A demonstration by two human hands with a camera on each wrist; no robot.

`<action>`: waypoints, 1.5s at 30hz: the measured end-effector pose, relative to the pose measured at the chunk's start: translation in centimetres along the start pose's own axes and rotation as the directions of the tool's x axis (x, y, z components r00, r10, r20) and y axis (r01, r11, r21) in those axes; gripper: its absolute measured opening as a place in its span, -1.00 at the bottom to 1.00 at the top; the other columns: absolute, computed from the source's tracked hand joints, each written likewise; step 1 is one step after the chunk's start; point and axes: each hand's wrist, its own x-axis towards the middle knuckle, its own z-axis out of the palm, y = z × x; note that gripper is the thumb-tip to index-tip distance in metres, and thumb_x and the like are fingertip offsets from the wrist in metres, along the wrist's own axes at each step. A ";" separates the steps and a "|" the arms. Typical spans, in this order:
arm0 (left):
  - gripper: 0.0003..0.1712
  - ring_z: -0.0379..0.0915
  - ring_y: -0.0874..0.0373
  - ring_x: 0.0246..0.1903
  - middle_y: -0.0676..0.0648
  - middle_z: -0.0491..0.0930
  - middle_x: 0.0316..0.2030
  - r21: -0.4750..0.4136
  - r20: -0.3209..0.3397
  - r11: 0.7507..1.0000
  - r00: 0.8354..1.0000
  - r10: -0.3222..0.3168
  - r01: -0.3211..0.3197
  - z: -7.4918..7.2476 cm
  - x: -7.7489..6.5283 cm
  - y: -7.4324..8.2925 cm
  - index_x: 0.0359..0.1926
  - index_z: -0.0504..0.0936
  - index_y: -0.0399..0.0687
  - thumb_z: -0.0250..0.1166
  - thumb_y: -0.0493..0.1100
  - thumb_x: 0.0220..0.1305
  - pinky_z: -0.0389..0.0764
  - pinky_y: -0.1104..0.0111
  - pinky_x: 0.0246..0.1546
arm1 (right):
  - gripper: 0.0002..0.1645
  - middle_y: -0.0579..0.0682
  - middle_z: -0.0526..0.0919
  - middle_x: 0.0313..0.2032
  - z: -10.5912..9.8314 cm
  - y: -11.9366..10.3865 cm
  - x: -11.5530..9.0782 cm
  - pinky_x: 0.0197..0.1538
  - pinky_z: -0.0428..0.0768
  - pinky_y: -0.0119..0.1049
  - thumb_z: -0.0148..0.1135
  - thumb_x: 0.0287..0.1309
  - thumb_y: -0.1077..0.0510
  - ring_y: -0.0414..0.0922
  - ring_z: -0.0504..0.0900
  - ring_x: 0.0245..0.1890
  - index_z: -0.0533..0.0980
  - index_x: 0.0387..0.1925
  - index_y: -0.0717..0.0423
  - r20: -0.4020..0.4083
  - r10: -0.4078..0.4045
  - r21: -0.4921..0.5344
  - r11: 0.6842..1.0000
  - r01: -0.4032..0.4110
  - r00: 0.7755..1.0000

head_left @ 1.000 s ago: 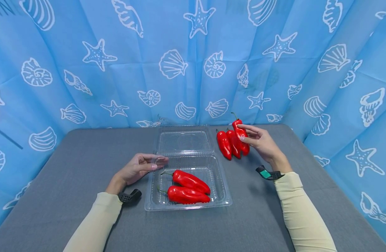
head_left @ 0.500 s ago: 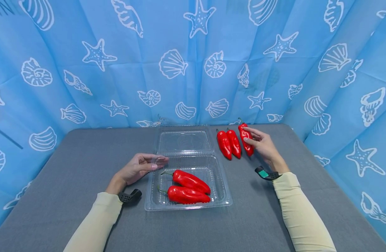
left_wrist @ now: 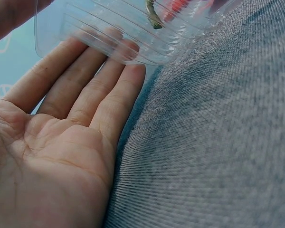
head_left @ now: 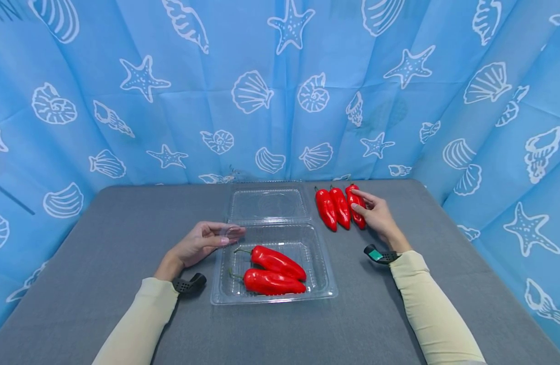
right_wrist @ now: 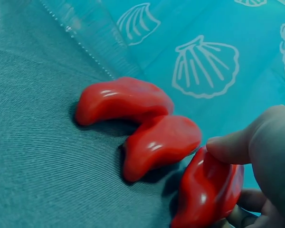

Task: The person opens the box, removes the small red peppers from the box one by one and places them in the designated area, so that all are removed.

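In the head view, my left hand (head_left: pixel 207 243) holds the left rim of a clear plastic clamshell container (head_left: pixel 323 274), thumb on the rim. The left wrist view shows its fingers (left_wrist: pixel 99 102) straight, with their tips behind the clear wall. Inside the container lie two red peppers, one farther back (head_left: pixel 277 262) and one nearer (head_left: pixel 273 282), stems to the left. At the back right, my right hand (head_left: pixel 378 215) pinches another red pepper (right_wrist: pixel 204 190) between thumb and fingers, close over the table. Two more red peppers, one left (head_left: pixel 326 210) and one beside it (head_left: pixel 340 208), lie to its left.
The container's lid (head_left: pixel 268 204) lies folded open toward the back. A grey cloth covers the table (head_left: pixel 271 334). A blue curtain (head_left: pixel 193 116) with white shell and starfish prints hangs right behind the table's far edge.
My right hand has moved its pepper a little right of the other two, then lowered it beside them toward the table. The left hand and container have stayed in place.
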 end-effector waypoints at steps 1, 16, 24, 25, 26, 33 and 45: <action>-0.50 0.47 0.00 0.28 -0.29 0.55 0.24 -0.001 0.001 1.000 1.000 0.001 -0.001 0.0 0.0 0.0 0.27 0.50 -0.45 0.21 -0.35 0.34 0.44 0.26 0.33 | -0.38 0.33 0.31 0.40 0.1 0.0 0.0 0.00 0.52 -0.42 0.15 0.45 0.18 0.19 0.35 0.26 0.32 0.48 0.09 -0.003 -0.006 -0.006 1.000 0.006 1.000; -0.50 0.48 -0.01 0.28 -0.29 0.56 0.23 -0.018 0.009 1.000 1.000 0.014 -0.014 0.1 -0.1 0.1 0.27 0.48 -0.47 0.21 -0.36 0.34 0.44 0.24 0.32 | -0.39 0.33 0.31 0.41 0.9 -0.1 -0.1 0.26 0.49 0.05 0.16 0.45 0.16 0.24 0.32 0.32 0.34 0.45 0.17 -0.034 0.006 -0.054 0.999 -0.007 0.999; -0.50 0.47 -0.03 0.29 -0.30 0.55 0.24 -0.019 0.009 1.000 1.000 0.011 -0.011 0.1 -0.1 0.2 0.28 0.48 -0.47 0.20 -0.36 0.35 0.43 0.23 0.33 | -0.40 0.33 0.34 0.39 1.1 -0.2 0.0 0.19 0.54 -0.02 0.17 0.44 0.14 0.22 0.38 0.28 0.36 0.43 0.20 -0.050 -0.011 -0.080 0.997 0.007 0.999; -0.50 0.47 -0.03 0.29 -0.30 0.55 0.24 -0.019 0.009 1.000 1.000 0.010 -0.010 0.1 -0.1 0.2 0.28 0.47 -0.47 0.20 -0.36 0.35 0.43 0.23 0.33 | -0.40 0.32 0.36 0.39 1.2 -0.3 0.0 0.17 0.55 -0.03 0.18 0.43 0.13 0.20 0.39 0.27 0.37 0.43 0.19 -0.057 -0.007 -0.081 0.997 0.002 0.998; -0.50 0.47 -0.03 0.29 -0.30 0.55 0.24 -0.018 0.010 1.000 1.000 0.010 -0.010 0.1 -0.1 0.2 0.28 0.47 -0.47 0.20 -0.36 0.35 0.43 0.23 0.34 | -0.40 0.32 0.36 0.39 1.2 -0.3 0.0 0.18 0.54 -0.02 0.17 0.43 0.13 0.20 0.38 0.27 0.37 0.43 0.19 -0.057 -0.006 -0.085 0.996 0.001 0.998; -0.50 0.45 -0.05 0.30 -0.34 0.53 0.25 -0.014 0.013 1.000 1.000 0.008 -0.008 -0.1 0.0 0.1 0.28 0.46 -0.49 0.19 -0.38 0.34 0.40 0.25 0.35 | -0.40 0.31 0.32 0.41 1.2 -0.4 -0.1 0.36 0.41 0.15 0.14 0.45 0.17 0.25 0.30 0.37 0.34 0.45 0.18 -0.060 0.004 -0.068 0.998 -0.008 0.998; -0.51 0.46 -0.04 0.29 -0.30 0.55 0.23 -0.034 0.020 0.999 0.999 0.025 -0.025 -0.1 -0.1 -0.1 0.27 0.47 -0.49 0.18 -0.40 0.35 0.42 0.24 0.34 | -0.39 0.33 0.34 0.40 0.9 -0.3 -0.1 0.36 0.41 0.15 0.13 0.46 0.17 0.27 0.35 0.35 0.32 0.46 0.20 -0.064 -0.014 -0.031 0.999 0.012 0.998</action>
